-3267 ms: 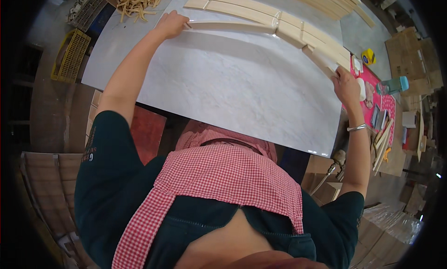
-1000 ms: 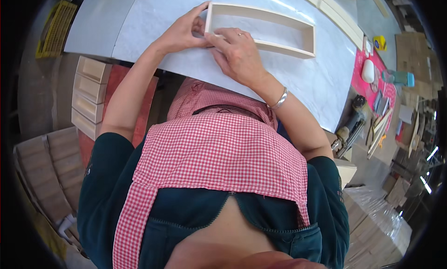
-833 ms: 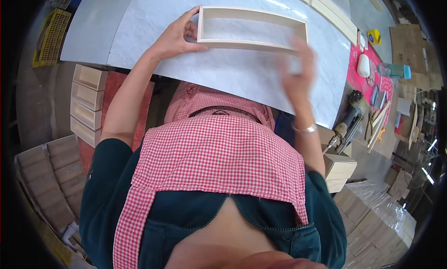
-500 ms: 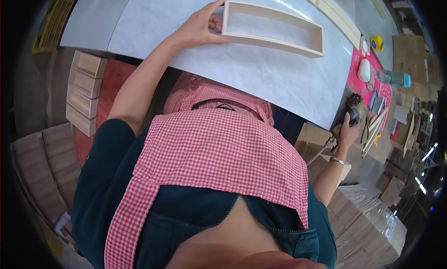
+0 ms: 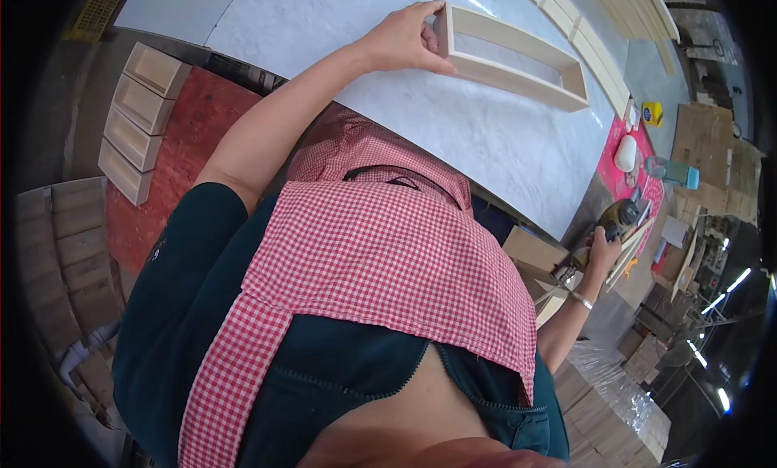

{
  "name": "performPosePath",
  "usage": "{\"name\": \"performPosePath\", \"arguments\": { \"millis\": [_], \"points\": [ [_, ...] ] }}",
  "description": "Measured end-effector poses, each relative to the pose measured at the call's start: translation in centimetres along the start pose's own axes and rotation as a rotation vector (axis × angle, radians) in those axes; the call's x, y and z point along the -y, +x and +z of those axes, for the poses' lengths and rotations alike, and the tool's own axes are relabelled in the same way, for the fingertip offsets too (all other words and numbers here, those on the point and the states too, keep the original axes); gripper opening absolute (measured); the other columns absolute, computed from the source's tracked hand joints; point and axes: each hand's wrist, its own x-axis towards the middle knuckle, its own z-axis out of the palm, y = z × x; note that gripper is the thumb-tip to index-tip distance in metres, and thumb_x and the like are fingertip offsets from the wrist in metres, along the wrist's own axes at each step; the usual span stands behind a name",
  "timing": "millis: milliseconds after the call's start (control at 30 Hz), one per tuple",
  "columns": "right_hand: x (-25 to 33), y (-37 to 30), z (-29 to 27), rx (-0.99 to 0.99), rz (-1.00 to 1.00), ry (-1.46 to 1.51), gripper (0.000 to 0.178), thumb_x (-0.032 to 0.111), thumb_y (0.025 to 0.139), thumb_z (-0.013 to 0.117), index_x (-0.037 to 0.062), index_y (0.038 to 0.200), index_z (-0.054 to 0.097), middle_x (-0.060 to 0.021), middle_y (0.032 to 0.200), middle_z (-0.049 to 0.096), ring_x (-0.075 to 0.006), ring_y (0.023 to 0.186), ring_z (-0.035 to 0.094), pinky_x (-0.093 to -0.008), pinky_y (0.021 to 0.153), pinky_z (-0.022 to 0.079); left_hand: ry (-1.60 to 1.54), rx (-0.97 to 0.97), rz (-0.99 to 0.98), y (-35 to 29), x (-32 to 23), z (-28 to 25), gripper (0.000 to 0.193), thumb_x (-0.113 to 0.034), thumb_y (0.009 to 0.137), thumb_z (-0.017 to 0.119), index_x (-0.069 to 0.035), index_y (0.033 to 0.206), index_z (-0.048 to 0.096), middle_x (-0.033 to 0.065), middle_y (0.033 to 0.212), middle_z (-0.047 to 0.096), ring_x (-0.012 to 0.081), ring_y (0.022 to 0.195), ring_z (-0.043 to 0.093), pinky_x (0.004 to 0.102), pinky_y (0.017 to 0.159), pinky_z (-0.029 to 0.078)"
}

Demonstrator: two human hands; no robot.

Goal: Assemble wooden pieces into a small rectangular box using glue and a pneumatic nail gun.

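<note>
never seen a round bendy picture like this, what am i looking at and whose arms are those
There is no robot here: both arms belong to the person wearing the camera. It sits on their head, looking down through a fisheye lens, which bends straight edges. The left hand holds one end of a rectangular wooden frame on the marbled table. The right hand, beyond the table's near right corner, grips a handheld tool. Pale wooden strips lie past the frame. At left, four small wooden boxes sit on a red surface.

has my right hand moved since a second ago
Yes: your right hand went right, from over the white tabletop to beyond its right edge, onto a tool.
</note>
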Motion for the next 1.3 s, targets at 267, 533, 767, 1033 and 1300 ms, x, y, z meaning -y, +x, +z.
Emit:
{"name": "performPosePath", "arguments": {
  "millis": [267,533,767,1033,1300],
  "points": [
    [17.3,-19.1,4.1,-0.11,-0.321,0.431,0.019,0.011,0.089,0.075,-0.0019,0.1,0.066,-0.0052,0.065,0.063,-0.01,0.049,0.054,-0.0205,0.046,0.042,-0.152,-0.056,-0.11,-0.9,-4.4,0.7,0.092,-0.024,0.064,0.093,0.01,0.139,0.051,0.0147,0.092,0.071,0.0194,0.079,0.068,0.0273,0.076,0.057],
    [24.4,-26.4,8.1,0.318,-0.012,0.41,0.031,0.016,0.092,0.076,0.0027,0.12,0.069,-0.0018,0.064,0.061,-0.009,0.047,0.048,-0.0222,0.045,0.035,-0.204,-0.121,-0.149,-2.6,-7.3,0.3,0.087,-0.019,0.065,0.091,0.009,0.138,0.053,0.0156,0.089,0.071,0.0196,0.08,0.068,0.029,0.076,0.057],
    [22.6,-25.7,9.7,0.35,-0.166,0.423,0.034,0.021,0.092,0.078,0.0036,0.12,0.069,-0.0021,0.068,0.063,-0.0093,0.051,0.05,-0.0228,0.048,0.036,-0.165,-0.077,-0.217,-2.9,-9.0,-0.6,0.084,-0.016,0.065,0.09,0.008,0.137,0.055,0.0131,0.085,0.071,0.0176,0.078,0.068,0.0275,0.075,0.056],
    [23.2,-25.4,9.4,0.496,-0.131,0.243,0.058,0.031,0.093,0.076,0.008,0.14,0.052,-0.0168,0.139,0.059,-0.0297,0.122,0.063,-0.0373,0.095,0.059,-0.186,-0.068,-0.221,-2.7,-8.9,-0.6,0.081,-0.014,0.065,0.09,0.006,0.135,0.057,0.0108,0.082,0.071,0.0155,0.076,0.068,0.026,0.073,0.055],
    [22.8,-25.5,9.8,0.473,-0.132,0.202,0.062,0.034,0.092,0.076,0.0083,0.142,0.05,-0.018,0.137,0.06,-0.0301,0.122,0.063,-0.0374,0.095,0.058,-0.184,-0.068,-0.256,-2.8,-9.1,-0.6,0.082,-0.012,0.066,0.089,0.003,0.139,0.055,0.0127,0.088,0.072,0.0169,0.078,0.068,0.0282,0.077,0.055]
  ]
}}
